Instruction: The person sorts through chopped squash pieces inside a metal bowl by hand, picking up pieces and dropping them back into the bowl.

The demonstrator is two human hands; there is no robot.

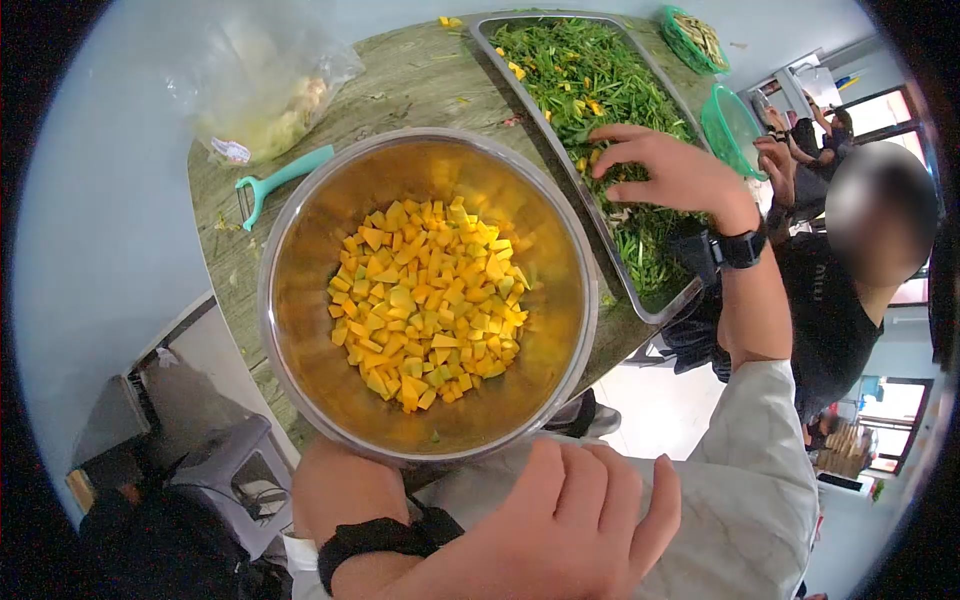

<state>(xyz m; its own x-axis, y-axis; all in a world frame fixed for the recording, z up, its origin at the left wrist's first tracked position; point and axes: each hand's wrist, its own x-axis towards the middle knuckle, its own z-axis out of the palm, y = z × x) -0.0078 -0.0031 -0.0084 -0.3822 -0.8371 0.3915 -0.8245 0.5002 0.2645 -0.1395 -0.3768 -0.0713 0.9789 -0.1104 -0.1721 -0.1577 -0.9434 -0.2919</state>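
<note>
My right hand (665, 175), with a black watch at its wrist, hovers over the tray (560, 165) of chopped greens (600, 85). Its thumb and fingers are apart in a curve, and I see nothing between them. In front of my body is my left hand (580, 515), below the bowl, a black band round its wrist. Its fingers bend loosely with the little finger apart; the palm is hidden and nothing shows in it. A large metal bowl (300, 190) holds diced yellow-orange pumpkin (430, 300). Several orange bits lie among the greens.
A turquoise peeler (285, 185) lies left of the bowl, by a clear plastic bag (265, 90). Green baskets (730, 130) stand beyond the tray. Another person (830, 290) is close on the right. A grey stool (235, 480) stands below the table (235, 270).
</note>
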